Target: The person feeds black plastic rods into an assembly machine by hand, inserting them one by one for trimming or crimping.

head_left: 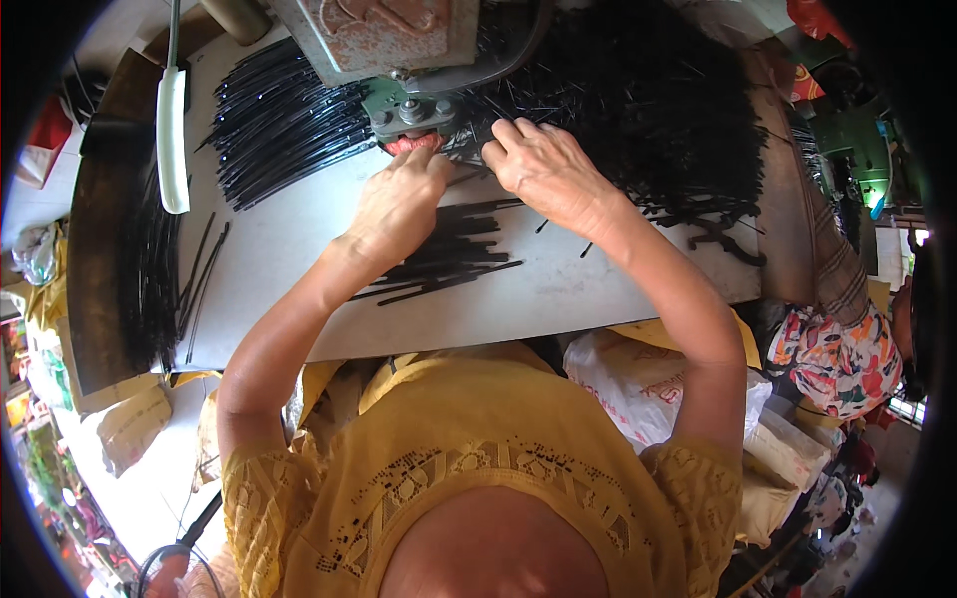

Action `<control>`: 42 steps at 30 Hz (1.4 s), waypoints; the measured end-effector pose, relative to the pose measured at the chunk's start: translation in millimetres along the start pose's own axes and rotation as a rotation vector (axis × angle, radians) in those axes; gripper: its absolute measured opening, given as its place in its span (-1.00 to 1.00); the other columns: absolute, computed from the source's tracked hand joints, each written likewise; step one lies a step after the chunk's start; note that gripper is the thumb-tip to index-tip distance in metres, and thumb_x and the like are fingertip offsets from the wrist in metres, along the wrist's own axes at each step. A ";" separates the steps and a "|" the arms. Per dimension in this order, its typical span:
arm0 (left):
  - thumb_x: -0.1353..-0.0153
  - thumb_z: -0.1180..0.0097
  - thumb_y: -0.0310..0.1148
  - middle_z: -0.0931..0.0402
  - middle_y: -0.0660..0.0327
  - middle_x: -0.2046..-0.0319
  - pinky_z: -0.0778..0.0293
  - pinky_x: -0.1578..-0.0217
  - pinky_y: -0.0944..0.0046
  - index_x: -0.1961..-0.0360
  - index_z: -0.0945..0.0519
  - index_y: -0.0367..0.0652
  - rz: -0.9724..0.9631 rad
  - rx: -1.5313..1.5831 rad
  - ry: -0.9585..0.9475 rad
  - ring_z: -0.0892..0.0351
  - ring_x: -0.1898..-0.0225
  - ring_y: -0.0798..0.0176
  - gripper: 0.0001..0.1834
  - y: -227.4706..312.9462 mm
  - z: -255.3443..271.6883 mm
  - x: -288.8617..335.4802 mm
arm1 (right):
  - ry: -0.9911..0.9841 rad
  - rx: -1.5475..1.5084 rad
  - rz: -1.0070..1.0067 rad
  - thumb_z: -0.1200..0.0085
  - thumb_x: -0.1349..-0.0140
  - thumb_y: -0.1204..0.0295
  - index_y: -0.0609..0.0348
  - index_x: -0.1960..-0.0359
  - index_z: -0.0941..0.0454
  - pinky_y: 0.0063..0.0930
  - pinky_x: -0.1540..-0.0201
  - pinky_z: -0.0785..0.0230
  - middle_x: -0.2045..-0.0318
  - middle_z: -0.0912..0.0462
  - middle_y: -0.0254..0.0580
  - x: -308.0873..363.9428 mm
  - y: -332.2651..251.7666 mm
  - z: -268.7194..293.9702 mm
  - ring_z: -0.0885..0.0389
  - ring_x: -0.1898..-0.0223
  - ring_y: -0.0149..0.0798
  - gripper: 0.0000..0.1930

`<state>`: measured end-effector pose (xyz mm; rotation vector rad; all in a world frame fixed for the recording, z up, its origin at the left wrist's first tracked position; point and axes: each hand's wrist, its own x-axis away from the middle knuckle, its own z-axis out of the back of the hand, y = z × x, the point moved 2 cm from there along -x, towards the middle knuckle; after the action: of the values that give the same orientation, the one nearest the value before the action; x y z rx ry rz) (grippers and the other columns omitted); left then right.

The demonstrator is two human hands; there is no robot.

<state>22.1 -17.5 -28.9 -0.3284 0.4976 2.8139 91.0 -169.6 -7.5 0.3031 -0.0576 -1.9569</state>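
Observation:
My left hand (404, 199) is closed with its fingertips at the red part (412, 143) under the green metal head (411, 112) of a bench machine. Whatever those fingers pinch is hidden. To its right, my right hand (548, 167) has its fingers curled at the edge of a large heap of thin black strips (668, 110); its grip is out of sight too. Below and between both hands lies a small loose bunch of black strips (459, 239) on the pale tabletop (578, 289). A neater stack of black strips (289, 120) lies left of the machine head.
The machine's rusty, worn housing (384, 35) overhangs the table's far side. A white-sleeved lever (172, 140) hangs at the left, near more black strips (145, 259) along the table's edge. Someone in a floral garment (837, 359) sits at the right, beside white plastic bags (633, 389).

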 end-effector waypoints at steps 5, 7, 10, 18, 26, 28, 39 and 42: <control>0.03 -0.02 -0.53 -0.45 0.04 0.48 -0.37 0.43 0.19 0.37 -0.44 -0.26 0.148 0.179 0.098 -0.46 0.45 0.02 -0.85 -12.8 30.5 1.5 | 0.413 -0.123 -0.012 0.06 0.01 0.54 0.20 0.43 -0.30 -0.47 0.48 -0.37 0.57 -0.44 -0.21 -6.3 7.1 -4.5 -0.49 0.56 -0.28 -0.89; 0.04 -0.04 -0.54 -0.46 0.06 0.50 -0.36 0.44 0.29 0.30 -0.47 -0.27 0.172 0.219 0.212 -0.45 0.50 0.10 -0.79 -26.8 34.9 1.4 | 0.458 -0.342 -0.207 0.08 -0.05 0.52 0.22 0.42 -0.29 -0.47 0.54 -0.36 0.58 -0.46 -0.17 -7.3 -0.9 -7.6 -0.49 0.61 -0.25 -0.91; 0.03 -0.03 -0.48 -0.46 0.05 0.49 -0.37 0.40 0.19 0.40 -0.51 -0.26 0.292 0.242 0.234 -0.46 0.42 0.00 -0.87 -35.9 37.6 2.0 | 0.508 -0.800 -0.512 0.14 -0.18 0.45 0.28 0.38 -0.28 -0.49 0.67 -0.33 0.57 -0.52 -0.11 -13.6 -5.2 -17.3 -0.50 0.70 -0.26 -0.87; 0.05 -0.05 -0.45 -0.42 0.07 0.55 -0.35 0.43 0.21 0.43 -0.54 -0.26 0.305 0.213 0.280 -0.44 0.48 0.03 -0.86 -39.5 34.8 -6.8 | 0.529 -2.011 -0.891 0.06 -0.14 0.53 0.32 0.37 -0.40 -0.50 0.31 -0.48 0.37 -0.50 -0.09 -34.0 -4.4 -24.0 -0.55 0.39 -0.26 -0.91; -0.02 -0.03 -0.44 -0.46 0.17 0.56 -0.35 0.56 0.33 0.39 -0.57 -0.13 0.419 0.220 0.239 -0.46 0.61 0.20 -0.88 -30.3 54.8 6.7 | 0.642 -2.128 -0.930 0.09 -0.14 0.55 0.41 0.37 -0.37 -0.33 0.18 -0.48 0.34 -0.50 0.03 -41.5 -8.7 -20.5 -0.55 0.26 -0.08 -0.88; -0.06 0.01 -0.45 -0.49 0.15 0.52 -0.35 0.58 0.40 0.36 -0.55 -0.19 0.458 0.375 0.177 -0.49 0.62 0.29 -0.86 -24.7 57.7 7.0 | 0.642 -2.124 -0.932 0.10 -0.15 0.55 0.41 0.37 -0.36 -0.32 0.17 -0.48 0.34 -0.49 0.04 -42.0 -9.8 -19.8 -0.55 0.26 -0.08 -0.88; -0.02 0.09 -0.60 -0.49 0.21 0.55 -0.29 0.63 0.48 0.25 -0.46 -0.38 0.505 0.642 0.171 -0.36 0.63 0.47 -0.77 -32.0 38.6 -9.4 | 0.736 -2.123 -0.860 0.13 -0.16 0.56 0.41 0.35 -0.33 -0.43 0.28 -0.51 0.38 -0.50 0.00 -49.7 -14.9 -20.6 -0.58 0.34 -0.15 -0.89; -0.01 0.09 -0.61 -0.49 0.21 0.56 -0.30 0.60 0.47 0.23 -0.47 -0.38 0.508 0.656 0.179 -0.35 0.63 0.47 -0.75 -30.4 35.8 -11.9 | 0.736 -2.113 -0.865 0.13 -0.16 0.57 0.41 0.34 -0.32 -0.43 0.28 -0.51 0.38 -0.50 0.01 -49.1 -13.7 -20.0 -0.58 0.34 -0.15 -0.89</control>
<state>36.1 20.5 -2.2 -0.3452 1.6913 2.8558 101.4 -117.4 -20.3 -0.4899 2.6739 -1.4374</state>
